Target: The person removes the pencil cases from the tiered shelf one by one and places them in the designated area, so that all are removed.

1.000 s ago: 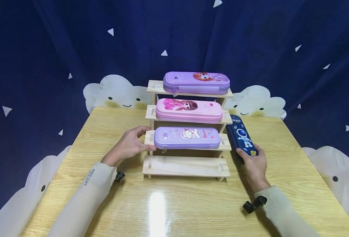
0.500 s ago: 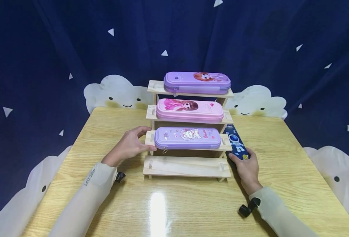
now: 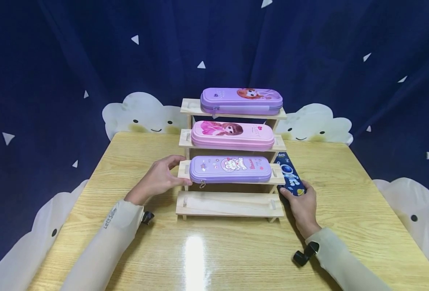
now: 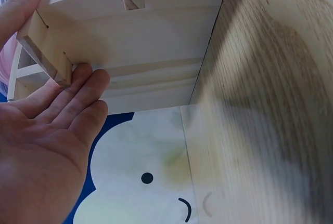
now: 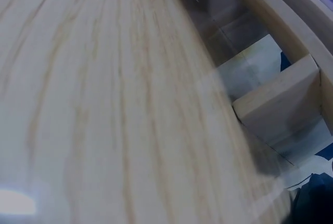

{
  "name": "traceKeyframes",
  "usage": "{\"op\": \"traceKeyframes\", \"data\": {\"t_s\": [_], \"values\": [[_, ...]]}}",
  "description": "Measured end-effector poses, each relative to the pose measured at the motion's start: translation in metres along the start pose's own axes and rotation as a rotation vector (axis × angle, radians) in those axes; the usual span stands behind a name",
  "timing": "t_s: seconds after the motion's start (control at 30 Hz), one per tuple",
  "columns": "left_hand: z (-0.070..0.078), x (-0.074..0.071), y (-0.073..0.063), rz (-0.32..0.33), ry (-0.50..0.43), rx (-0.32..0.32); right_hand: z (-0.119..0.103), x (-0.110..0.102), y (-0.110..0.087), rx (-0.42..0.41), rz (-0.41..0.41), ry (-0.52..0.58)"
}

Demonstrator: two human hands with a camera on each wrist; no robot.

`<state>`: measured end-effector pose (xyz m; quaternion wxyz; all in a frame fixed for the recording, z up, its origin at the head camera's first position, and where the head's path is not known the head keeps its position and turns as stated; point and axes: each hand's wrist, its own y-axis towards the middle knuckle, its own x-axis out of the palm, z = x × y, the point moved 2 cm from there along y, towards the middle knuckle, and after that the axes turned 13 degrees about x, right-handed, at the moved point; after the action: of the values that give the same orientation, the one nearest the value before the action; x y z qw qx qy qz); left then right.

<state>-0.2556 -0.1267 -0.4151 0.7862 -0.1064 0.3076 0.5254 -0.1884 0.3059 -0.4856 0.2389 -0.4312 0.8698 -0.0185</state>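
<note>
On my head feed, the left hand (image 3: 158, 178) grips the left end of the wooden rack (image 3: 229, 203); the right hand (image 3: 303, 208) holds the dark blue pencil case (image 3: 290, 173) just right of the rack. A purple case (image 3: 232, 100), pink case (image 3: 232, 137) and lilac case (image 3: 230, 171) occupy its upper tiers. My left wrist feed shows fingers (image 4: 93, 86) around a rack board. My right wrist feed shows desk (image 5: 119, 104) beside the rack.

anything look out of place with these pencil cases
The blue astronaut case does: the right hand holds it slanted beside the wooden rack, while the pink case and two purple cases lie straight along the rack.
</note>
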Motion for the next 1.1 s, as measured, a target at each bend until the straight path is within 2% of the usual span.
{"op": "traceKeyframes", "data": {"t_s": [0.23,0.4,0.6,0.73,1.1], "values": [[0.002,-0.001,0.001,-0.005,-0.016,-0.017,-0.005,-0.008,0.000,0.015,-0.024,0.106],[0.003,-0.002,0.001,-0.007,-0.015,-0.014,-0.016,-0.019,0.003,-0.043,-0.019,0.181],[0.002,-0.002,0.000,0.000,-0.018,-0.011,-0.039,-0.035,0.009,-0.117,-0.044,0.341],[0.001,0.000,0.000,-0.001,-0.018,-0.006,-0.059,-0.047,0.012,-0.200,-0.079,0.415],[0.002,-0.001,-0.001,0.001,-0.017,-0.018,-0.131,-0.070,0.005,-0.508,-0.172,0.651]]}}
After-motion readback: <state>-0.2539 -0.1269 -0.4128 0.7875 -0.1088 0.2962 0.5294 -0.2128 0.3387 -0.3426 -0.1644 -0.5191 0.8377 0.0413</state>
